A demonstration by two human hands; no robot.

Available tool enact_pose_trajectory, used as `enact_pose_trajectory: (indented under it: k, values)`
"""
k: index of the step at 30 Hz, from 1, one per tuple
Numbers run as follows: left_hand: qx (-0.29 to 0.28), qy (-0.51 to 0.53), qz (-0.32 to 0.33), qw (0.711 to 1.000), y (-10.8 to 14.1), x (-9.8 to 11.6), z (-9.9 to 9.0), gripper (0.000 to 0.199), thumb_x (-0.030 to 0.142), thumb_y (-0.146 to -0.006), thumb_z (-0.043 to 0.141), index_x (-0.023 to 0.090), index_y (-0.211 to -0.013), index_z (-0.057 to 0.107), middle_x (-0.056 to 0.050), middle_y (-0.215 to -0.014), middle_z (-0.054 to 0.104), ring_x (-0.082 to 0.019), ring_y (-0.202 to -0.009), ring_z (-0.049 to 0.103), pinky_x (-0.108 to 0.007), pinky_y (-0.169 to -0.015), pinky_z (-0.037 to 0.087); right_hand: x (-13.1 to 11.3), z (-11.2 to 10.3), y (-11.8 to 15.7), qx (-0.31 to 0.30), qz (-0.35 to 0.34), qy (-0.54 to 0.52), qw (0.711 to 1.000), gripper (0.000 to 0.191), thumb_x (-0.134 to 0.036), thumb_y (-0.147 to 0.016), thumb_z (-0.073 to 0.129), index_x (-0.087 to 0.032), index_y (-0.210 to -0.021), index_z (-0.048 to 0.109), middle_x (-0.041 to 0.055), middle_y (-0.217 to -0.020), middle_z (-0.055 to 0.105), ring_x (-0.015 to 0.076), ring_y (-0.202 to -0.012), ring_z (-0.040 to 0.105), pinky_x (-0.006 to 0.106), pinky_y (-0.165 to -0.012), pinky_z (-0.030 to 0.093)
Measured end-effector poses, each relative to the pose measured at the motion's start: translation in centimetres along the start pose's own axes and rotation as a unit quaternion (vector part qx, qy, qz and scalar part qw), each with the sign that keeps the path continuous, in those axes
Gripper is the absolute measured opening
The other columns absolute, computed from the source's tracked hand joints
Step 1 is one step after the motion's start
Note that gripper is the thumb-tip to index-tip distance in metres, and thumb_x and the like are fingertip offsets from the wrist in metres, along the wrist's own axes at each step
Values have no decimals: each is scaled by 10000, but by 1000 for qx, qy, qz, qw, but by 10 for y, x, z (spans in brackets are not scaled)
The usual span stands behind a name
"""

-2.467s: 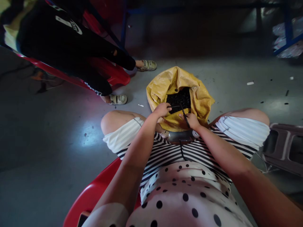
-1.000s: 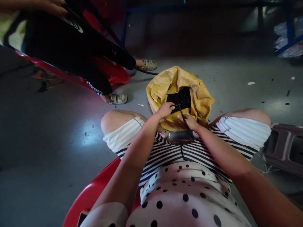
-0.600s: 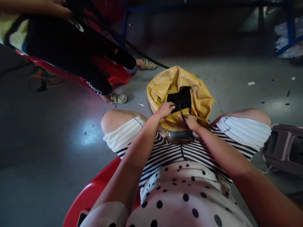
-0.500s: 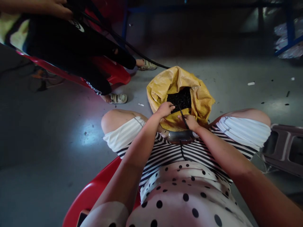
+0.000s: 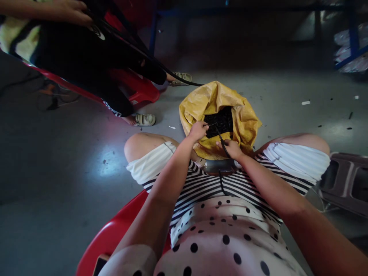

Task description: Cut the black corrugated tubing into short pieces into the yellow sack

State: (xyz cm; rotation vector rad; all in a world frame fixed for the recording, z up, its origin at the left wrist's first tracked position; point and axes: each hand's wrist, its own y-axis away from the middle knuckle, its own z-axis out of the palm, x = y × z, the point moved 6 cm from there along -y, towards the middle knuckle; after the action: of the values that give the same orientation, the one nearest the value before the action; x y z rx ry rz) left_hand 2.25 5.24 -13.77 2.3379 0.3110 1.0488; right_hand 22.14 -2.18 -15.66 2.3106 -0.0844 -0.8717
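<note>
A yellow sack [image 5: 195, 102] stands open between my knees, with many small black pieces [image 5: 222, 119] inside. Over its left part, my left hand [image 5: 199, 130] is closed on a thin black piece [image 5: 212, 124] that points right. My right hand [image 5: 230, 148], at the sack's near edge, is wrapped round a slim black tool [image 5: 223, 144], whose tip reaches up over the opening beside that piece. Whether tip and piece touch is too small to tell.
At the upper left a person in black trousers [image 5: 71, 57] sits on a red chair [image 5: 143, 92]. A black cord [image 5: 184, 79] runs to the sack. A grey stool [image 5: 342, 180] is at the right; small scraps lie on the floor.
My left hand has shifted slightly left and up, and more of the black piece shows between it and the tool. The other person's hand has moved slightly right.
</note>
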Motion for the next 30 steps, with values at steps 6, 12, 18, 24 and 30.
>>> enact_pose_trajectory:
  k: [6, 12, 18, 24, 30]
  values:
    - [-12, -10, 32, 999, 3, 9, 3, 305, 200, -959, 655, 133, -1241, 752, -72, -1053, 802, -134, -720, 709, -248, -756, 560, -4, -3, 2, -15, 8, -12, 1000, 575, -754, -944, 526, -205, -855, 673, 64, -808, 697, 237, -800, 653, 289, -703, 435]
    - [13, -82, 78, 993, 9, 19, 3, 289, 160, -924, 688, 155, -1202, 769, -97, -1174, 795, -218, -1047, 723, -304, -949, 541, -4, -4, 1, -10, 15, -51, 999, 610, -795, -908, 529, -206, -789, 629, 47, -752, 654, 223, -753, 621, 303, -698, 431]
    - [27, -127, 86, 988, 15, 23, 3, 311, 180, -933, 685, 193, -1237, 748, -95, -1220, 777, -255, -1130, 702, -341, -1006, 518, -3, 1, -3, -40, 8, -151, 988, 711, -899, -823, 524, -202, -705, 587, 7, -648, 578, 163, -633, 546, 282, -622, 410]
    - [37, -152, 122, 980, 19, 29, 7, 291, 168, -930, 671, 202, -1212, 736, -92, -1279, 743, -257, -1189, 668, -348, -1033, 505, -7, 5, -1, -86, 41, -274, 957, 721, -923, -831, 479, -222, -680, 549, 11, -556, 541, 162, -524, 512, 298, -556, 414]
    - [17, -199, 145, 969, 26, 34, 16, 274, 165, -932, 660, 218, -1187, 745, -92, -1263, 740, -264, -1190, 671, -359, -1023, 510, -5, -4, -6, -33, 34, -162, 986, 696, -878, -864, 507, -216, -655, 562, 19, -609, 562, 166, -581, 520, 299, -608, 398]
